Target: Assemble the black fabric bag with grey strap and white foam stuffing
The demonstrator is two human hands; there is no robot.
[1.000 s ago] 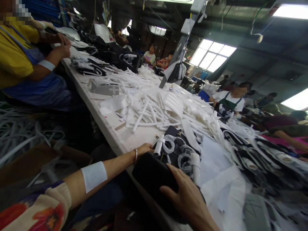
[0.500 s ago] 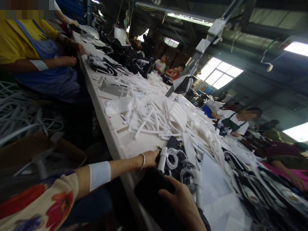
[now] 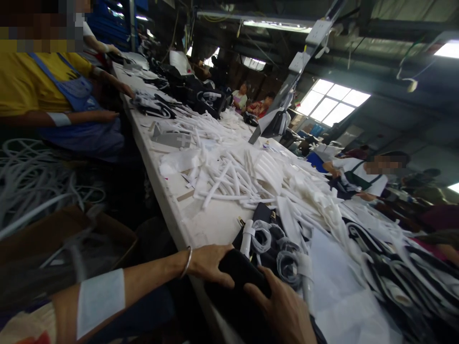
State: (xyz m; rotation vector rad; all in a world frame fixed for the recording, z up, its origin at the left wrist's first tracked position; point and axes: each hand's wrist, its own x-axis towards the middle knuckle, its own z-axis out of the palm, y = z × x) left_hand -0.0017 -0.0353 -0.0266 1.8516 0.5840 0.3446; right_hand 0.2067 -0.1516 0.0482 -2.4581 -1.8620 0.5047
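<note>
A black bag [image 3: 236,298] lies at the near edge of the table, partly hanging over it. My left hand [image 3: 211,265], with a bangle at the wrist, grips the bag's upper left edge, thumb on the near side. Opposite it, my right hand [image 3: 285,308] is closed over the right side, its thumb and index finger pressing on the black surface. Just beyond my hands sit rolled straps wrapped in clear plastic [image 3: 263,237] and a white-wrapped handle [image 3: 246,241]. Small gold-coloured metal fittings [image 3: 241,221] show beside them. The bag's lower part is dark and hard to make out.
White foam tubes and sheets [image 3: 233,177] are heaped along the long table [image 3: 168,205]. More black bags [image 3: 387,277] lie at the right. A box [image 3: 114,234] and tangled white tubing [image 3: 43,181] are on the left. Co-workers sit along both sides.
My left hand has drawn back toward me from the metal fittings onto the black bag's edge. The right hand stays on the bag. The view has shifted slightly.
</note>
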